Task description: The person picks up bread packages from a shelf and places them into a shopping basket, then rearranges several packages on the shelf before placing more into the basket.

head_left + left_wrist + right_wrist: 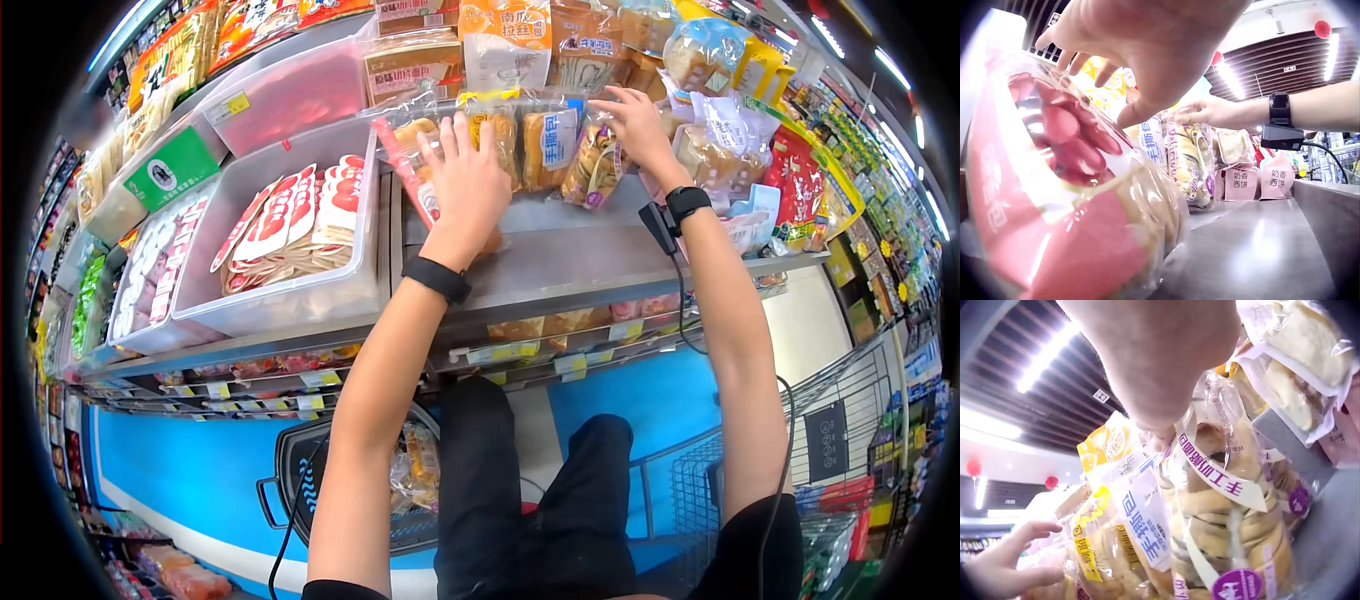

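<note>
My left hand (470, 190) is over the front of the shelf, fingers straight and spread. Beside it leans a pink-trimmed bread bag (1085, 244) with red beans printed on it; in the left wrist view the hand hangs above this bag. My right hand (645, 135) is at the row's right end and pinches the upper part of a clear bag of twisted bread (1229, 519) with a purple round label; its fingertips are partly hidden. Between the hands stand a blue-and-white labelled bread bag (550, 148) and a yellow-labelled bread bag (1094, 544).
Left of the row is a clear bin (360, 255) of flat red-and-white packs. White-wrapped breads (715, 145) lie on the right. A metal lip (590, 285) edges the shelf. Below are a dark basket (300, 480) holding bagged bread and a wire cart (860, 400). Cables hang from both wrists.
</note>
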Action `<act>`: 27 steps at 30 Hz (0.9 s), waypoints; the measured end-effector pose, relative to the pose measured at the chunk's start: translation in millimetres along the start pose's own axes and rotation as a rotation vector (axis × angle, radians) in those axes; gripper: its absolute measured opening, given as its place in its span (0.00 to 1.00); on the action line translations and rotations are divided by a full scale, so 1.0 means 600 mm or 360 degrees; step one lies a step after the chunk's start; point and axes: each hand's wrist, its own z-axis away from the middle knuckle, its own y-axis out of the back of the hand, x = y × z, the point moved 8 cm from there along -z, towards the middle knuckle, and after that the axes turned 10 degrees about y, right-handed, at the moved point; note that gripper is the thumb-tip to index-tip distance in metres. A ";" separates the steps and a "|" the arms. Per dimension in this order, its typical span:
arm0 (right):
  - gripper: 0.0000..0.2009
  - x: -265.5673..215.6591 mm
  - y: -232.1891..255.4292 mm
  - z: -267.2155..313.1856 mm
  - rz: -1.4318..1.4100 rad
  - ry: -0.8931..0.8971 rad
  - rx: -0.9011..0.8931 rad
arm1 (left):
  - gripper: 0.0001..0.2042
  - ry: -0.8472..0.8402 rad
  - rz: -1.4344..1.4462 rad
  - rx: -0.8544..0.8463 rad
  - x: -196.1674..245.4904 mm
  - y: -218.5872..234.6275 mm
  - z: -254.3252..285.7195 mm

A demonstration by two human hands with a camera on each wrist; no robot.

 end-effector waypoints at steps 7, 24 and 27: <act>0.30 0.040 -0.024 0.035 -0.0223 -0.0069 -0.0172 | 0.12 -0.0032 0.0540 -0.0029 0.009 -0.001 0.008; 0.62 -0.069 -0.044 0.099 -0.0172 -0.1124 -0.0044 | 0.05 -0.0039 0.0905 0.0165 0.007 0.049 0.003; 0.63 -0.048 -0.052 0.097 -0.0179 -0.1201 -0.0150 | 0.05 -0.0115 0.0841 0.0133 0.016 0.045 0.011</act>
